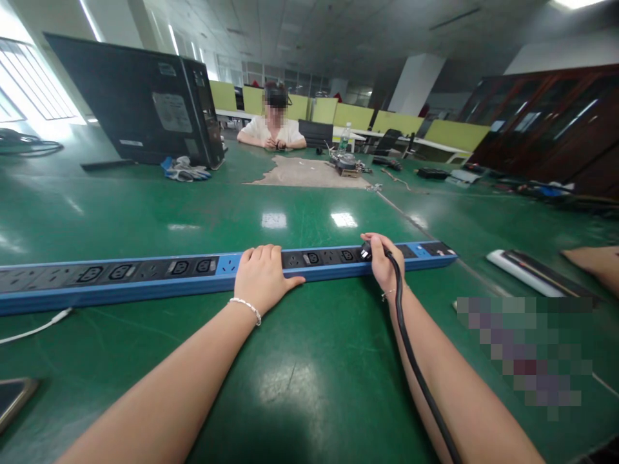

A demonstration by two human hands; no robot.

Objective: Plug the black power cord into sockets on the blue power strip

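A long blue power strip with black socket panels lies across the green table. My left hand grips it near the middle, fingers over the far edge and thumb along the near side. Between the finger and thumb of my right hand is a black power plug, its metal pins showing. The plug is over the right part of the strip, pins pointing left; whether it touches the strip, I cannot tell. From it a thick black cable runs down along my right forearm.
A black computer case and work gloves are at the back left. Across the table sits a person. A phone and white cable lie left; a white-and-black device and another person's arm are right.
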